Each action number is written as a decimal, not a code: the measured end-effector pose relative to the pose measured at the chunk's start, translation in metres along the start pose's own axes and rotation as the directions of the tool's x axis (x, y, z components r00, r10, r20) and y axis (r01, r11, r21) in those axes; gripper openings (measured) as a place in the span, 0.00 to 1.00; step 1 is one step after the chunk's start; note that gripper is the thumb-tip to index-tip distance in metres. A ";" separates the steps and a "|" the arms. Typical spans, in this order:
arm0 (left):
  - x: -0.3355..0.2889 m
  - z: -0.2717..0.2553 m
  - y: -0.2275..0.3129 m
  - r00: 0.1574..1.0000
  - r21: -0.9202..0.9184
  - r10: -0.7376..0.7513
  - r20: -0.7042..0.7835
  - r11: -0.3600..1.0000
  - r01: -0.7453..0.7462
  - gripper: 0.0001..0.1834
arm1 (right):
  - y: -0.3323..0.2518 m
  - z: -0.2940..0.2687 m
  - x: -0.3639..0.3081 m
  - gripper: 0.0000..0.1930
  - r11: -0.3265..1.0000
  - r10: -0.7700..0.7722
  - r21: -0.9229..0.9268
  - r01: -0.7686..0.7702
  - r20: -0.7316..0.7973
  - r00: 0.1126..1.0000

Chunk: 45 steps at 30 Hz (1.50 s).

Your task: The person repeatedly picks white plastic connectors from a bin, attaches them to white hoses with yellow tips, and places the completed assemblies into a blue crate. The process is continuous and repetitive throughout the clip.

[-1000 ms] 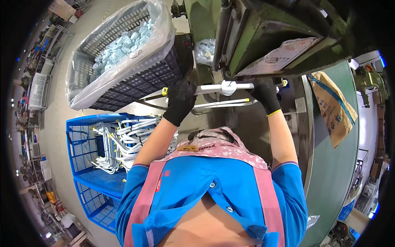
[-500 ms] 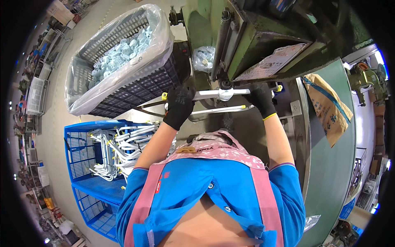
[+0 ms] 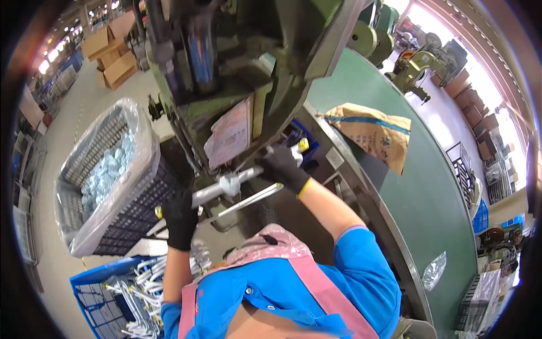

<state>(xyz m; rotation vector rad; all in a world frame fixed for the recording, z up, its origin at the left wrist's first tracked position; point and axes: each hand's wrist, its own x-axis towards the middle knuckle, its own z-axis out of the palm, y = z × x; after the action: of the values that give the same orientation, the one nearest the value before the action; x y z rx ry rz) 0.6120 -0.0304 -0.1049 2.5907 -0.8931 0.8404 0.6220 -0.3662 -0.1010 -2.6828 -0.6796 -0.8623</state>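
A white metal tube frame [image 3: 208,196] with yellow end pieces lies aslant before me, under the head of a green machine [image 3: 265,113]. My left hand [image 3: 180,219], in a black glove, is closed round its left end. Higher up on the right, my right hand [image 3: 282,168], gloved in black too, grips the other end. Between the hands a round white plastic piece [image 3: 230,185] sits on the tube. A second white bar [image 3: 245,200] of the frame runs below the first. Gloves hide the gripped parts.
On the left stands a dark crate [image 3: 124,217] lined with clear plastic, holding many pale blue parts. Below it, a blue crate [image 3: 90,285] holds several white tube frames [image 3: 135,296]. A brown paper sack [image 3: 378,133] lies on the green table [image 3: 418,209] at right.
The view has swung right, so the scene appears tilted. Both hands still hold the tube frame, which now slants up to the right in the picture.
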 end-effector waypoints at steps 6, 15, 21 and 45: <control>0.003 -0.022 0.085 0.976 -0.310 0.006 0.220 0.948 0.064 0.42 | -0.075 -0.036 -0.002 0.10 0.999 -0.032 0.029 0.028 0.119 0.992; 0.003 0.031 0.100 0.935 -0.391 -0.312 0.170 0.850 0.354 0.13 | -0.092 -0.052 -0.062 0.09 0.716 -0.500 0.602 0.353 0.091 0.861; -0.039 -0.008 0.051 0.910 -0.769 -0.409 0.065 0.561 0.307 0.10 | 0.011 -0.050 -0.253 0.34 0.850 0.319 -0.091 -0.518 0.872 0.371; -0.010 0.022 -0.340 0.790 0.259 -0.372 0.488 0.926 0.276 0.13 | -0.081 -0.060 -0.155 0.16 0.942 0.196 0.088 -0.325 0.641 0.742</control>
<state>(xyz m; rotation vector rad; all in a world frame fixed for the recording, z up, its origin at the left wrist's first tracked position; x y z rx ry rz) 0.8297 0.2273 -0.1512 3.0731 -0.4636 0.0955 0.4410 -0.3734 -0.1395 -2.7653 -0.4437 0.1979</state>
